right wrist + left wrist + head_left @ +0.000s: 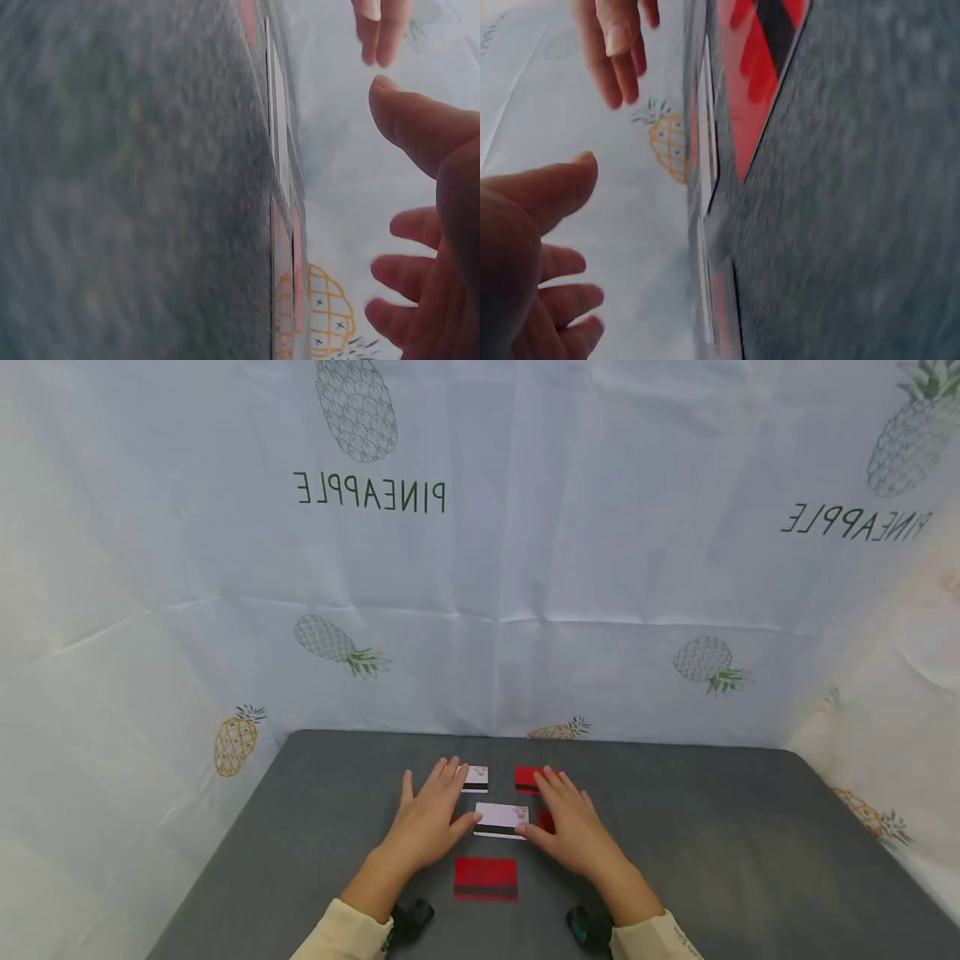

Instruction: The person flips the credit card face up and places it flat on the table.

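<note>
Several flat cards with black stripes lie on the dark grey table. A white card sits in the middle, between my left hand and my right hand. Beyond it lie another white card, partly behind the left fingers, and a red card at the right fingertips. A further red card is mostly hidden by the right hand. Nearest the person is a red card, fully visible. Both hands hover above the table with fingers spread, holding nothing; the wrist views show them apart from the cards.
The grey table extends to both sides, its far edge meeting a white curtain printed with pineapples. Black straps or devices sit at the wrists, beside cream sleeves.
</note>
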`<state>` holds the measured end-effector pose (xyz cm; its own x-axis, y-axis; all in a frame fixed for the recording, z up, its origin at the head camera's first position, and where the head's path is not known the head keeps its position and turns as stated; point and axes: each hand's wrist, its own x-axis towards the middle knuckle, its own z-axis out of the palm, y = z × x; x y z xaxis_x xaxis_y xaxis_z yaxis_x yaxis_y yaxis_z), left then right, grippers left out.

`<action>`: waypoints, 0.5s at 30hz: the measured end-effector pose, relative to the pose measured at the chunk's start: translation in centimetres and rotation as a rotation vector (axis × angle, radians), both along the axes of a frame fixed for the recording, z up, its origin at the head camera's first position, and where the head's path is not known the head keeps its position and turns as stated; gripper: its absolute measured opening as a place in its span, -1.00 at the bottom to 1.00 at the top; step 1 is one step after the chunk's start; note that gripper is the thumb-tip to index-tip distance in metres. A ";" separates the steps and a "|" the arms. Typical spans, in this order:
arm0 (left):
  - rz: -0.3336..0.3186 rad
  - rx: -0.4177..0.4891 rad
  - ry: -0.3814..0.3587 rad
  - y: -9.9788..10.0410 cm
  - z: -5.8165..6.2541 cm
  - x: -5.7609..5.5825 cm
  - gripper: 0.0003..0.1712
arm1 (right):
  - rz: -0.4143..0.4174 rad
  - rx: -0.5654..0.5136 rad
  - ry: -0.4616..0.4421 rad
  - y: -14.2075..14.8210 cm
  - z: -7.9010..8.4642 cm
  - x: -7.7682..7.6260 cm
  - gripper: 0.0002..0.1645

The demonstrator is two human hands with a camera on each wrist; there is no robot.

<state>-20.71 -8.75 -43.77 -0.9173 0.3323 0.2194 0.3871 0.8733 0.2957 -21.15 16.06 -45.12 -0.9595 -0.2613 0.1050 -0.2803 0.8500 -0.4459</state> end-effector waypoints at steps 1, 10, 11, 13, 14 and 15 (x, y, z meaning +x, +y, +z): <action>-0.020 0.011 -0.007 0.1 -0.1 0.1 -0.15 | 0.024 -0.028 -0.010 0.0 -0.2 0.0 0.05; -0.116 0.054 -0.140 1.0 -0.6 0.6 -0.29 | 0.151 -0.141 -0.076 0.1 -1.7 -0.2 -0.14; -0.117 0.055 -0.156 1.0 -0.6 0.6 -0.29 | 0.155 -0.142 -0.074 0.2 -1.8 -0.2 -0.16; -0.115 0.053 -0.195 1.0 -0.7 0.5 -0.29 | 0.151 -0.146 -0.067 0.1 -2.1 -0.4 -0.21; -0.114 0.052 -0.213 0.9 -0.6 0.5 -0.28 | 0.148 -0.150 -0.059 0.1 -2.2 -0.5 -0.23; -0.113 0.049 -0.230 0.9 -0.6 0.5 -0.27 | 0.144 -0.155 -0.051 0.1 -2.2 -0.6 -0.25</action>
